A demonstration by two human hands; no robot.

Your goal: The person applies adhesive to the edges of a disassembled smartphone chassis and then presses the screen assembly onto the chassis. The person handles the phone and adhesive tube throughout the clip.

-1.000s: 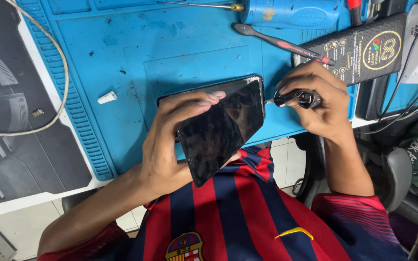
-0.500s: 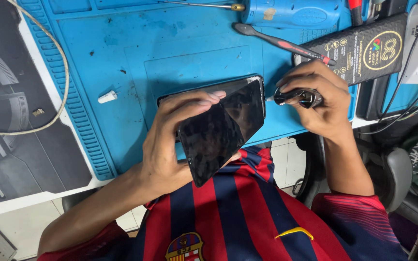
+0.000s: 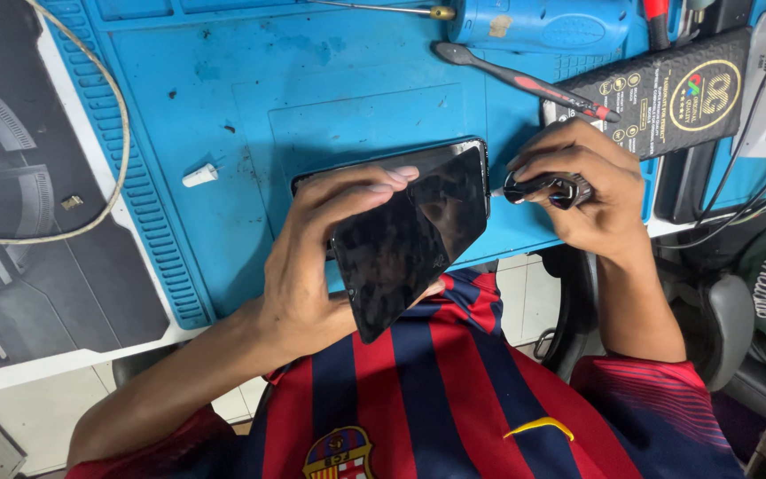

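Phone: a black smartphone (image 3: 414, 239) with a glossy dark screen was held tilted over the near edge of the blue work mat (image 3: 223, 106); reflections mottled the glass.
Second panel: a dark flat panel edge (image 3: 374, 165) showed just behind the phone (whether a separate part, could not be told).
Left hand: the left hand (image 3: 321, 257) gripped the phone, fingers wrapped over its far long edge.
Right hand: the right hand (image 3: 591, 191) was closed around a small black tool (image 3: 538, 188), its pale tip touching the phone's right edge.
Package: a black rectangular box (image 3: 676, 93) with gold round emblems and a multicoloured mark lay at far right, partly on the mat.
Other tools: a black-and-red handled tool (image 3: 525, 82) lay just left of the box; a blue device (image 3: 543, 25) sat at the far edge.
Small item: a white cap (image 3: 199, 175) lay on the mat, left of the phone.
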